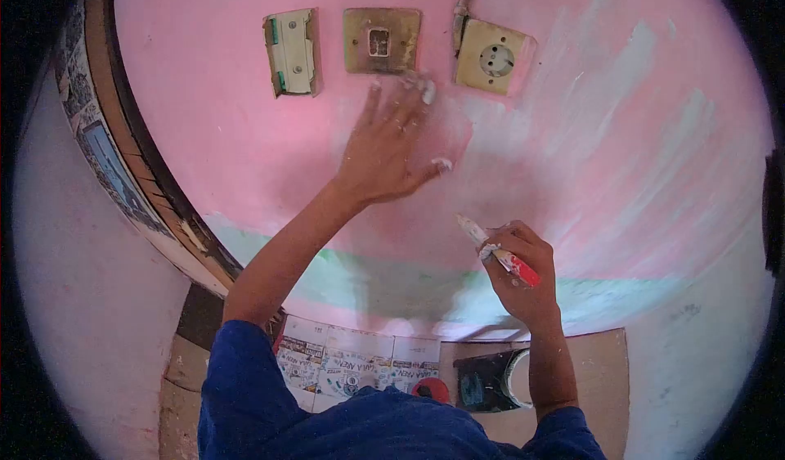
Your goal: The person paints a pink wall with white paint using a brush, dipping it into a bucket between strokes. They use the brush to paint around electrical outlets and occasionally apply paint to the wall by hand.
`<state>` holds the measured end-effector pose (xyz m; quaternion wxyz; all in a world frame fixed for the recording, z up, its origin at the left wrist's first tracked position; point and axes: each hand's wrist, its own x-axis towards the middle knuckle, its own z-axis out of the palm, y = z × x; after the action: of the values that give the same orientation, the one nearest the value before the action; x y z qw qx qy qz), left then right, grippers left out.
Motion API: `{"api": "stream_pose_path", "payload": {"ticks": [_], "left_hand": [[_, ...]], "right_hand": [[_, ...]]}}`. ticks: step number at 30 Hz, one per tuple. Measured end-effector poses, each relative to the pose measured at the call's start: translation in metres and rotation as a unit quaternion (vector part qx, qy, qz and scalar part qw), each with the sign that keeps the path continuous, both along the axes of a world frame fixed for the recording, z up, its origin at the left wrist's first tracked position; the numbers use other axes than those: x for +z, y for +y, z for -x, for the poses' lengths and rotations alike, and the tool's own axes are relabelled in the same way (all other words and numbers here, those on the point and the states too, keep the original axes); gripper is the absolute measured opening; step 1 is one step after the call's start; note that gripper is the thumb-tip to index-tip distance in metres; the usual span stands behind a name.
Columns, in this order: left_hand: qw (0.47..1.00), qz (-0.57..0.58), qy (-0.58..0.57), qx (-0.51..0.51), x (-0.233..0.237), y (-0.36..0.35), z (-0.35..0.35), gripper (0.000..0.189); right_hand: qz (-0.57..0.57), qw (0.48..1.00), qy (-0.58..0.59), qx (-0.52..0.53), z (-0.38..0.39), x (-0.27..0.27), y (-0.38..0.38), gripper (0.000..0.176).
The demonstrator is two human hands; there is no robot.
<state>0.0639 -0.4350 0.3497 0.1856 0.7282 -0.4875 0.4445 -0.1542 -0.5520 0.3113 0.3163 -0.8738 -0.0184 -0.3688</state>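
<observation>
My left hand (pixel 388 145) lies flat against the pink wall (pixel 213 133), fingers spread, just below a worn switch plate (pixel 404 41). White stuff coats some of its fingertips. In my right hand (pixel 521 276) is a brush-like tool (pixel 499 251) with a red end and a pale tip pointing up and left. That tip is near the wall, below and right of my left hand; whether it touches cannot be told. To the right of the switch plate sits a square socket (pixel 495 59), and to its left a broken cover plate (pixel 292 53).
A wooden frame edge (pixel 143 157) curves down the left side. Along the bottom are printed cardboard (pixel 347 362), a red round object (pixel 432 390), a black item (pixel 482 382) and a white round container (pixel 520 378). A pipe (pixel 464 6) runs above the socket.
</observation>
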Motion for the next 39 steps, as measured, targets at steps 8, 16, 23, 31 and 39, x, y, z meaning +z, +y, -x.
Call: {"api": "stream_pose_path", "payload": {"ticks": [8,16,23,31,39], "left_hand": [[0.985,-0.151,-0.047,-0.062,0.003,0.018,0.006,0.083],[0.998,-0.043,-0.04,-0.039,0.003,0.025,-0.013,0.082],[0.99,0.039,0.018,-0.138,-0.019,0.062,0.0,0.083],[0.879,0.352,0.23,-0.227,-0.09,0.118,0.034,0.098],[0.874,0.383,0.226,-0.197,-0.118,0.161,0.025,0.09]], "right_hand": [[0.024,1.0,-0.001,-0.003,-0.008,0.009,0.005,0.018],[0.257,0.958,-0.12,-0.034,-0.047,0.053,0.029,0.026],[0.202,0.971,-0.129,-0.02,-0.045,0.048,0.024,0.024],[0.312,0.931,-0.184,-0.05,-0.114,0.043,0.062,0.018],[0.353,0.93,-0.104,0.007,-0.122,0.056,0.091,0.01]]}}
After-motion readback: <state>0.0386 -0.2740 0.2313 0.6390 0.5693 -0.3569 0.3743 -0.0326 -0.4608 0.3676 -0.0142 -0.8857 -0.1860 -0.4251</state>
